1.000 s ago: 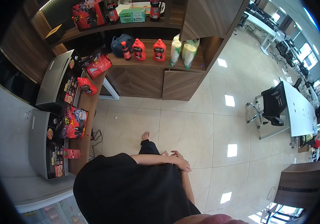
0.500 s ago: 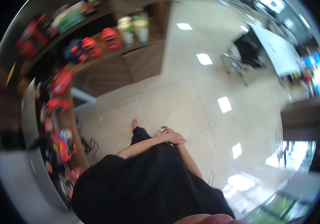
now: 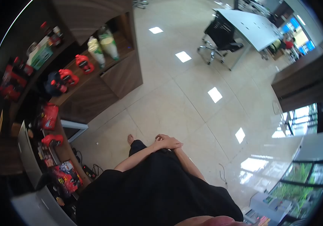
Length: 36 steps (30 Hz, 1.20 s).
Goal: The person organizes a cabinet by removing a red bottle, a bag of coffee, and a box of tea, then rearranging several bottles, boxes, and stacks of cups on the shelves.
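Note:
My left hand [image 3: 171, 143] lies across my right wrist, its fingers wrapped over it, in front of my body. Partly covered by it, my right hand [image 3: 162, 137] points left with its fingers curled. Whether something small sits inside those fingers cannot be made out. Both forearms rest against my black clothing [image 3: 157, 188]. A bare foot [image 3: 130, 139] shows on the tiled floor [image 3: 161, 109] beyond my hands.
Wooden shelving [image 3: 93, 94] curves along the left, bearing red bottles [image 3: 84, 64], red packs [image 3: 67, 177] and white-green bottles [image 3: 108, 43]. A power strip [image 3: 89, 171] and cables lie below. Far right stand a black office chair [image 3: 221, 32] and a white table [image 3: 250, 24].
My view has turned, and the shelving, chair and table have shifted left in it. The picture is sharper now. My hands stay clasped together.

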Available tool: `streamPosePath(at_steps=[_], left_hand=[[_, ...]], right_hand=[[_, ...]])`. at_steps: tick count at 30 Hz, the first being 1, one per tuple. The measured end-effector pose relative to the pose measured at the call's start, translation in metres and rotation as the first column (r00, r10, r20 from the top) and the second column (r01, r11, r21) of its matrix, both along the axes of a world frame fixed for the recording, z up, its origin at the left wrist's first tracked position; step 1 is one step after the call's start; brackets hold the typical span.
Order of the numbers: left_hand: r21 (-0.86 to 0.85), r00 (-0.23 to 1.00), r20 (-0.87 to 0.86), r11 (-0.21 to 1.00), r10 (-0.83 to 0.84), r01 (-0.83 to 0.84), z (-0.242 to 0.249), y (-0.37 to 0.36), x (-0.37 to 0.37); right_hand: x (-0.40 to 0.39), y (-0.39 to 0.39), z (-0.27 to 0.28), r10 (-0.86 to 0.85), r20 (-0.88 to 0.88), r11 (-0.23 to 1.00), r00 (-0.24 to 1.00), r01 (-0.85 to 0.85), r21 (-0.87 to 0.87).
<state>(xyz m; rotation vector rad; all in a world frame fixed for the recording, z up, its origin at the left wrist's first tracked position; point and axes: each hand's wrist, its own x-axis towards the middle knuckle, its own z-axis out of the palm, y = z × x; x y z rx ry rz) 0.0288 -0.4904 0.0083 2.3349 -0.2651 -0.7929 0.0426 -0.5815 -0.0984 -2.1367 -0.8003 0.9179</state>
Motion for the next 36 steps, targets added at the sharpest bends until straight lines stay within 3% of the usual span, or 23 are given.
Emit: streamPosePath(at_steps=[9, 11, 13, 18, 19, 20, 21, 24, 25, 26, 27, 29, 31, 36], left_hand=[[-0.090, 0.980, -0.045, 0.977, 0.192, -0.196, -0.030, 0.026, -0.012], [-0.139, 0.976, -0.043, 0.966, 0.213, -0.217, -0.006, 0.038, -0.015], [0.161, 0.956, -0.089, 0.952, 0.278, -0.261, 0.013, 0.048, -0.015], [0.117, 0.916, -0.135, 0.924, 0.377, -0.363, 0.063, 0.114, -0.037], [0.219, 0.892, -0.159, 0.896, 0.423, -0.386, 0.064, 0.121, -0.038], [0.318, 0.864, -0.183, 0.860, 0.468, -0.399, 0.069, 0.129, -0.039], [0.523, 0.819, -0.188, 0.761, 0.543, -0.384, 0.053, 0.126, -0.034], [0.920, 0.685, -0.081, 0.318, 0.725, -0.228, -0.022, 0.128, -0.019], [0.978, 0.647, -0.018, 0.149, 0.762, -0.148, -0.017, 0.138, -0.022], [0.841, 0.670, -0.091, 0.417, 0.737, -0.344, -0.015, 0.155, -0.031], [0.596, 0.708, -0.147, 0.633, 0.691, -0.494, 0.023, 0.187, -0.052], [0.200, 0.765, -0.163, 0.780, 0.623, -0.592, 0.044, 0.221, -0.082], [0.055, 0.782, -0.134, 0.792, 0.609, -0.608, 0.034, 0.243, -0.097], [0.094, 0.748, -0.133, 0.760, 0.650, -0.643, -0.003, 0.268, -0.122]], right_hand=[[0.003, 0.045, -0.015, 0.176, -0.036, 0.984, 0.984, -0.177, -0.024], [0.004, 0.062, -0.016, 0.222, -0.041, 0.974, 0.974, -0.223, -0.029], [0.003, 0.083, -0.016, 0.270, -0.044, 0.962, 0.962, -0.272, -0.031], [-0.004, 0.137, -0.016, 0.364, -0.052, 0.930, 0.930, -0.366, -0.041], [-0.005, 0.147, -0.015, 0.378, -0.052, 0.924, 0.924, -0.381, -0.044], [-0.007, 0.156, -0.015, 0.390, -0.050, 0.919, 0.919, -0.392, -0.047], [-0.010, 0.166, -0.013, 0.401, -0.049, 0.914, 0.915, -0.403, -0.048], [-0.018, 0.196, -0.008, 0.430, -0.043, 0.901, 0.902, -0.432, -0.050], [-0.021, 0.205, -0.007, 0.435, -0.044, 0.898, 0.900, -0.436, -0.050], [-0.025, 0.215, -0.007, 0.444, -0.040, 0.894, 0.895, -0.446, -0.050], [-0.029, 0.224, -0.008, 0.451, -0.041, 0.890, 0.892, -0.452, -0.049], [-0.037, 0.241, -0.003, 0.461, -0.039, 0.886, 0.887, -0.462, -0.043], [-0.046, 0.256, 0.000, 0.473, -0.043, 0.879, 0.880, -0.475, -0.047], [-0.071, 0.291, -0.002, 0.487, -0.061, 0.872, 0.871, -0.489, -0.027]])
